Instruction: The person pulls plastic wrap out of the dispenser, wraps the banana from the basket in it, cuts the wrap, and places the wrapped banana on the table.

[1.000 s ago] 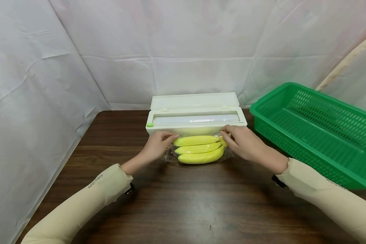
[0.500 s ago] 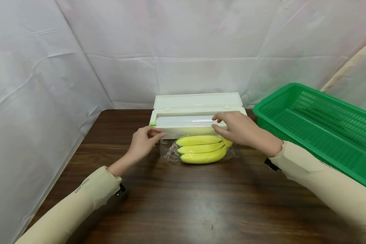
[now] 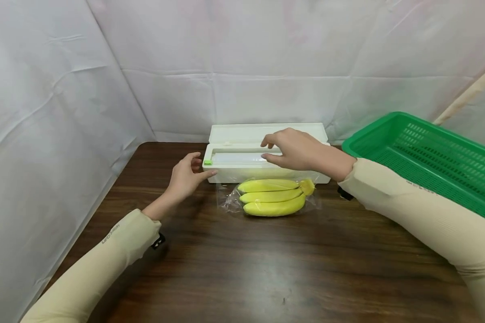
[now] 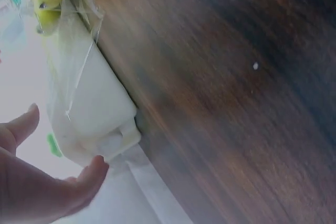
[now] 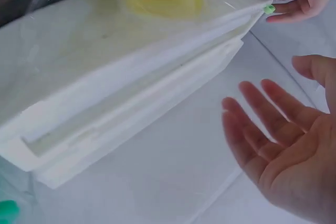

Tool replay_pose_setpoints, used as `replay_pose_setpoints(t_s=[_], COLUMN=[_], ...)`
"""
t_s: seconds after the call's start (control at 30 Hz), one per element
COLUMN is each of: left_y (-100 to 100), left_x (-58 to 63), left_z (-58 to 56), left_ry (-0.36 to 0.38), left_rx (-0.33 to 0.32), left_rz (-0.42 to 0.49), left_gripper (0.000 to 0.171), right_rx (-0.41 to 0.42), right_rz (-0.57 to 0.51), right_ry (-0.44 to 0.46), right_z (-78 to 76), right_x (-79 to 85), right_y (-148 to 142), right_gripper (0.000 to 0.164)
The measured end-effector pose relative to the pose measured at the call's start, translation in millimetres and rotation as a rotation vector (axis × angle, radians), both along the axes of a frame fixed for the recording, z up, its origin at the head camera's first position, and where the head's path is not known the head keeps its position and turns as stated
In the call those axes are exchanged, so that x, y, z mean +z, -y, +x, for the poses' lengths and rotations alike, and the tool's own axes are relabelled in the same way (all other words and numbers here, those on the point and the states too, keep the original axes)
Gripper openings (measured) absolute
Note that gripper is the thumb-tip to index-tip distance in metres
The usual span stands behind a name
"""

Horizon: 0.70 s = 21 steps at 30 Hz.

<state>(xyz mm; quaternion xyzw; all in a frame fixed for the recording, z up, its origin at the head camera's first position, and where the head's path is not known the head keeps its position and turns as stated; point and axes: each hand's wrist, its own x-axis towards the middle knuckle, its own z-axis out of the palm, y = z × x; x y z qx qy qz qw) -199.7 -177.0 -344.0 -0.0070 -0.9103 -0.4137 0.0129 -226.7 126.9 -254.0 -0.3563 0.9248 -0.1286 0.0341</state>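
- Yellow bananas [image 3: 272, 197], three showing side by side, lie on the brown table [image 3: 234, 273] in my head view, just in front of the white box [image 3: 242, 174]; their stem end points right.
- Clear film [image 3: 229, 202] wraps round them, crumpled at the left end; it is so transparent that I cannot trace where it stops, or whether it joins the roll [image 3: 236, 157].
- I see the left hand [image 3: 186, 175] beside the box's left end, thumb and fingers wide apart and holding nothing; its thumb tip is so near the corner that I cannot tell touching from apart.
- I see the right hand [image 3: 293, 150] over the box, its grip wide and bare, covering the right part of the roll and some of the raised lid [image 3: 234, 133].
- A small green tab [image 3: 208, 162] sits at the box's left front corner.
- My left wrist feed is bleached, and the bananas are cut off at its top edge; in my right wrist feed they are only a yellow blur.
- The green basket [image 3: 372, 126] runs out of my head view at the right, and the right sleeve [image 3: 408, 206] hides its near side.
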Motion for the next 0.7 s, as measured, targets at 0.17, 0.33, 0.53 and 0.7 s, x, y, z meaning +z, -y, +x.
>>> replay_pose_setpoints(t_s=[0.17, 0.33, 0.53, 0.7], left_y=[6, 7, 7, 8], left_x=[-1.3, -4.5, -9.7, -12.3], left_z=[-7.4, -13.2, -16.9, -18.3], left_ry=[0.061, 0.054, 0.04, 0.017], left_rx=[-0.051, -0.108, -0.159, -0.184], left_rz=[0.053, 0.122, 0.196, 0.233], left_gripper=[0.082, 0.082, 0.08, 0.077], right_rx=[0.109, 0.189, 0.25, 0.281], right_rz=[-0.018, -0.018, -0.016, -0.028], right_ry=[0.011, 0.017, 0.052, 0.094], right_z=[-13.2, -28.1, -41.8, -48.9], right_x=[4.4, 1.5, -5.3, -13.6], right_y=[19, 39, 62, 79], right_gripper=[0.033, 0.032, 0.03, 0.029])
